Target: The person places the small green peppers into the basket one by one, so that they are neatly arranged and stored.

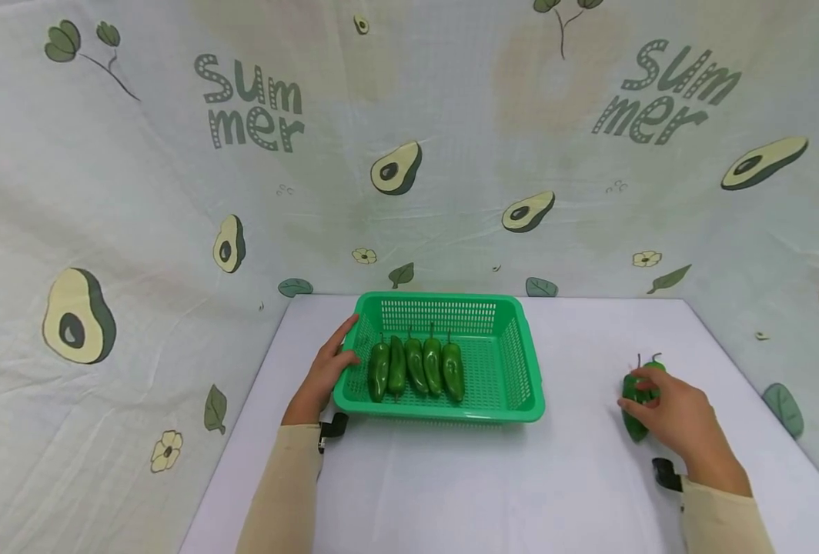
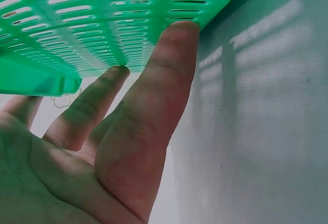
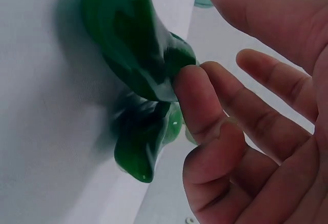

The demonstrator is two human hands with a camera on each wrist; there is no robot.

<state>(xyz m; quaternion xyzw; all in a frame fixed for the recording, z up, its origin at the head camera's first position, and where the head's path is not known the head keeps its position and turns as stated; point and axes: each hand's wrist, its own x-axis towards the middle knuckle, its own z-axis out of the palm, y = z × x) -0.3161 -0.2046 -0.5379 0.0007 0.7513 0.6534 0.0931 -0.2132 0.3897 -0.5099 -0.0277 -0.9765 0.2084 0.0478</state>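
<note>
A green plastic basket stands on the table with several green peppers lying side by side in its left half. My left hand holds the basket's left side, thumb at the rim. In the left wrist view, fingers of that hand press the slotted outer wall. On the right, two green peppers lie close together. My right hand reaches over them with thumb and fingers apart. The right wrist view shows a fingertip touching the nearer pepper; the other pepper is beside it.
The white table is bordered by a hanging cloth printed with avocados, leaves and lettering at the back and sides. Black wrist cameras are worn below both hands.
</note>
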